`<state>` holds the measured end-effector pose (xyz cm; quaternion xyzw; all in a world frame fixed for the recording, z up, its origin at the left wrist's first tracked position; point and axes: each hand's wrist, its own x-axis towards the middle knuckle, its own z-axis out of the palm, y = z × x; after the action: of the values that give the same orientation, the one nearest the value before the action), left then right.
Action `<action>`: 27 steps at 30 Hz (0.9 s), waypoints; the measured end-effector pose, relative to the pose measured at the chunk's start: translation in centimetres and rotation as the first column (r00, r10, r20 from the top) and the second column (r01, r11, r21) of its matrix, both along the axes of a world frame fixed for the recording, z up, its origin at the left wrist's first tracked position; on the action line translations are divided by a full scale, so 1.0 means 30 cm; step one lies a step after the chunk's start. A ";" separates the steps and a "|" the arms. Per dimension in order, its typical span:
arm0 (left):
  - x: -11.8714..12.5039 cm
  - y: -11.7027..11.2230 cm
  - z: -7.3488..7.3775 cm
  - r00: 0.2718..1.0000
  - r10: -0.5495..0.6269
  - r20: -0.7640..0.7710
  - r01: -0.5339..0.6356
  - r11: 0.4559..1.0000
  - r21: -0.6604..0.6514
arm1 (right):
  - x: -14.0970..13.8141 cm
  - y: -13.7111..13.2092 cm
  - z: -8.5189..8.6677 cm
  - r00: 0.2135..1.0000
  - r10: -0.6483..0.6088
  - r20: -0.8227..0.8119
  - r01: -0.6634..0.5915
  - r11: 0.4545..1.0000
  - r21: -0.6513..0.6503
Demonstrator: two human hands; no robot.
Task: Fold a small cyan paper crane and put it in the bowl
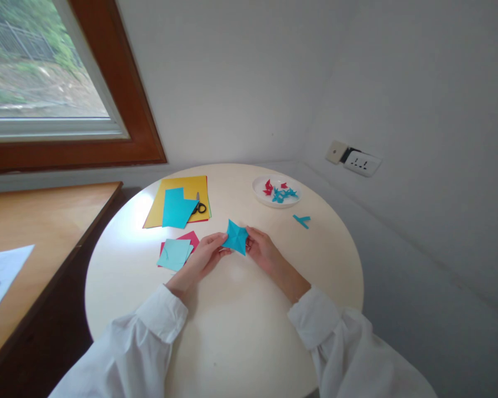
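A small folded piece of blue paper (236, 236) is held just above the round cream table (232, 331), between both hands. My left hand (205, 255) pinches its left corner with closed fingers. My right hand (262, 249) grips its right edge in the same way. Both arms wear white sleeves. The paper shows creases that meet near its middle.
At the back left lie yellow sheets (191, 190) with a blue sheet (177, 208) and black scissors (200, 208) on top. Light blue and pink squares (175, 253) lie near my left hand. A white plate (258, 190) holds red and blue paper shapes. A blue scrap (302, 221) lies beside it.
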<state>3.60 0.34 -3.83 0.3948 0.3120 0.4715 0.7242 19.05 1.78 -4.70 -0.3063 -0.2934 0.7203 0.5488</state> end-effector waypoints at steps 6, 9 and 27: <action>-0.002 0.007 0.002 0.996 0.093 0.004 -0.093 0.995 -0.045 | 0.002 -0.001 0.009 0.993 -0.053 0.107 0.051 0.998 0.027; -0.003 0.006 0.003 0.994 0.110 -0.022 -0.111 0.991 -0.072 | 0.004 -0.002 0.013 0.982 -0.098 0.164 0.089 0.994 0.065; -0.006 0.004 0.003 0.970 0.237 -0.054 -0.242 0.966 -0.095 | 0.002 -0.005 0.001 0.900 -0.223 0.376 0.149 0.965 0.216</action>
<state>3.42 0.47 -3.75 0.3271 0.3961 0.5307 0.6742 19.10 1.64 -4.68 -0.4210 -0.4324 0.5574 0.5702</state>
